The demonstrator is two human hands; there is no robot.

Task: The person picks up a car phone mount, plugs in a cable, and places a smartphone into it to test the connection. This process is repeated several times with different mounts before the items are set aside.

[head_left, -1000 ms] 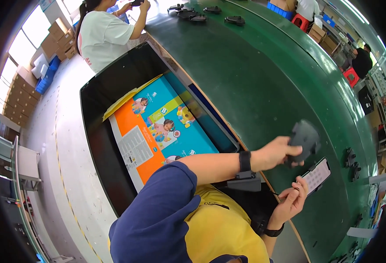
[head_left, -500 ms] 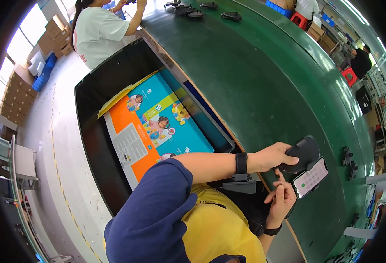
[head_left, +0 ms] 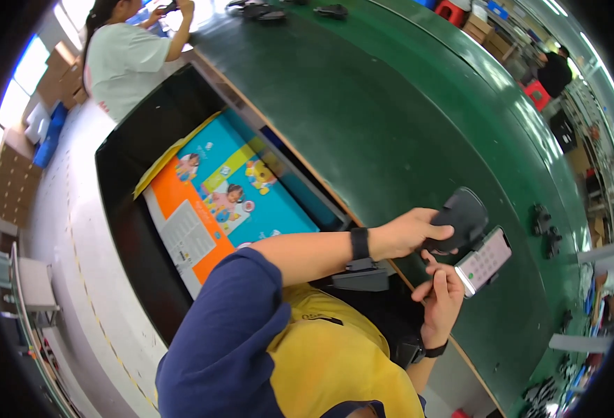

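Head view: left hand (head_left: 413, 233) is gripping a black device (head_left: 464, 214). Beside right hand (head_left: 441, 299), grip unclear, the smartphone (head_left: 486, 258) is pointing away from the table's (head_left: 390, 132) near edge.

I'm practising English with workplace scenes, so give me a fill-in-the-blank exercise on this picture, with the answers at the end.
1. The left hand, holding a rounded black object, has a black band around its ____.
2. The screen of the phone beside the right hand is switched ____.
3. The table has a ____ top.
4. The front of the shirt is ____.

Missing words: wrist; on; green; yellow.
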